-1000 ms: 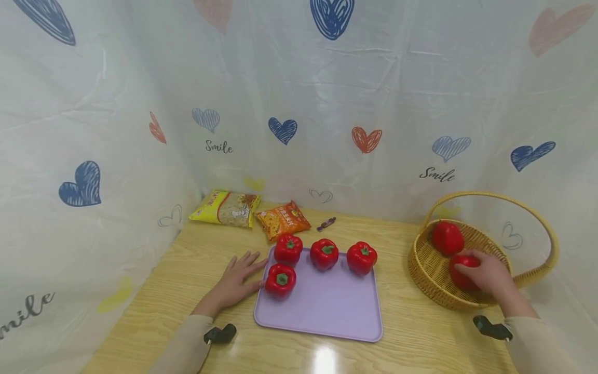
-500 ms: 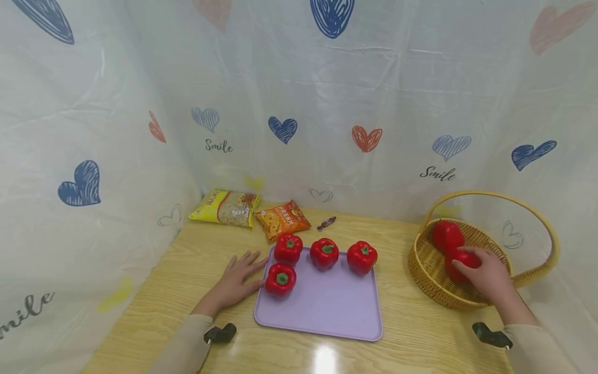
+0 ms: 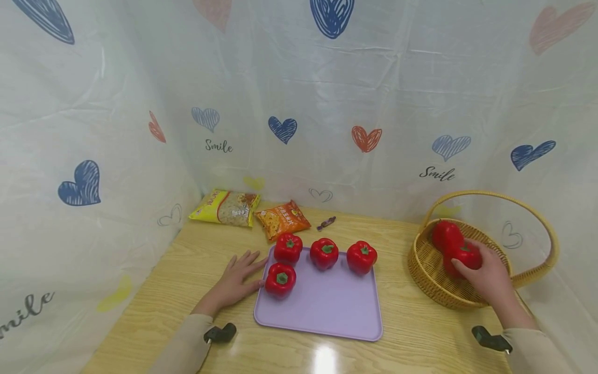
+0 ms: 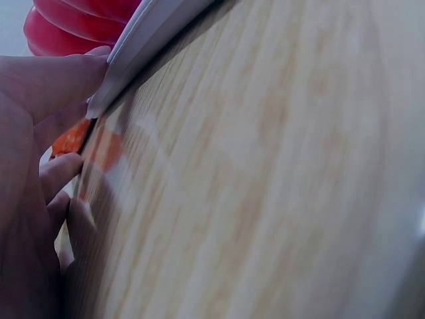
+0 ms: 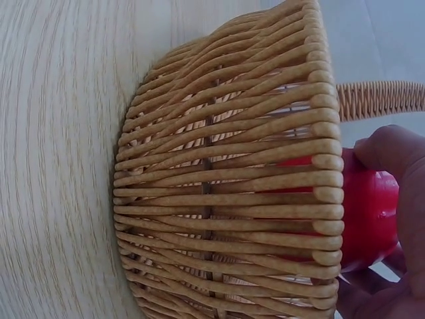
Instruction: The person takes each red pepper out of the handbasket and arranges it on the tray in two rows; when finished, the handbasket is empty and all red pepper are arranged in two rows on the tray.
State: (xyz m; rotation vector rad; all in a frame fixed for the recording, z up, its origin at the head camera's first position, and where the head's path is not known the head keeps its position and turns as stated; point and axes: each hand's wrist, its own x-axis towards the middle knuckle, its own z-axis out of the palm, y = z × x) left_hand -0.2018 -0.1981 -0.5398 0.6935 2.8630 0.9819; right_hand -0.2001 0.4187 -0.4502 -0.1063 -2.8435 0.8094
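Inside the wicker basket (image 3: 427,283) on the right, my right hand (image 3: 490,275) grips a red bell pepper (image 3: 462,258) between thumb and fingers. A second red pepper (image 3: 446,236) lies in the basket just beyond it. The right wrist view has the held pepper (image 5: 372,212) showing above the rim and through the weave. My left hand (image 3: 238,280) lies spread on the table, its fingertips touching the left edge of a lilac tray (image 3: 327,311). Several red peppers stand on that tray, the closest one (image 3: 280,280) next to my left thumb.
Behind the tray lie a yellow snack bag (image 3: 226,209), an orange snack bag (image 3: 283,220) and a small wrapped candy (image 3: 326,224). The basket's tall handle (image 3: 495,194) arches over its opening. A printed curtain (image 3: 327,171) hangs behind and to the left of the table.
My right hand has turned the gripped pepper so its green stem now shows, and raised it slightly within the basket. My left hand and the tray have stayed still.
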